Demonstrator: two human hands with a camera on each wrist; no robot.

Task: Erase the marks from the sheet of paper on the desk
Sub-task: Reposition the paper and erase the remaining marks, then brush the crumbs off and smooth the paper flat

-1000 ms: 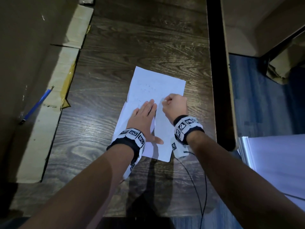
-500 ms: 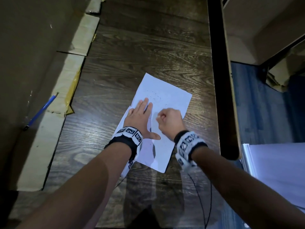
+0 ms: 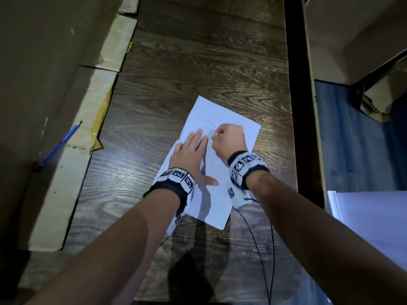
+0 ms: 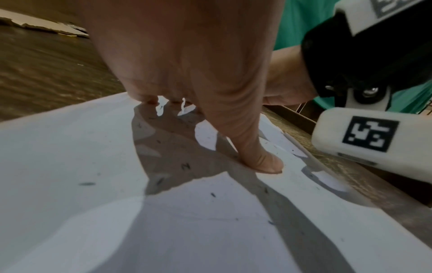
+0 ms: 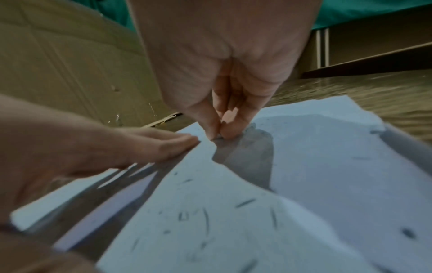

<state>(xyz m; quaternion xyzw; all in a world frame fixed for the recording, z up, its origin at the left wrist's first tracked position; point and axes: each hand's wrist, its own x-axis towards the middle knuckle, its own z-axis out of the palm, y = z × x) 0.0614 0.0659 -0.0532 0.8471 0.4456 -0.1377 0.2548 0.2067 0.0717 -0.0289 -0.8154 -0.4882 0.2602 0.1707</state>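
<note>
A white sheet of paper point(image 3: 240, 130) lies at an angle on the dark wooden desk point(image 3: 198, 62). Short pencil marks point(image 5: 205, 219) and dark specks are scattered over it. My left hand point(image 3: 189, 155) lies flat on the sheet's left part, fingers straight and thumb point(image 4: 264, 162) spread, pressing it down. Just right of those fingertips, my right hand point(image 3: 229, 137) is curled and pinches a small white eraser point(image 3: 215, 134) between thumb and fingers. Its tip touches the paper point(image 5: 327, 166) in the right wrist view, where the fingers hide most of it.
A blue pen point(image 3: 59, 146) lies on brown cardboard point(image 3: 44, 95) along the desk's left side. A black cable point(image 3: 266, 238) trails from my right wrist toward me. The desk's right edge point(image 3: 295, 106) is close to the sheet. A stack of white paper point(image 3: 374, 216) lies lower right.
My right hand, still pinching the eraser, slid toward me and then away, up the sheet. My left hand has stayed flat on the paper.
</note>
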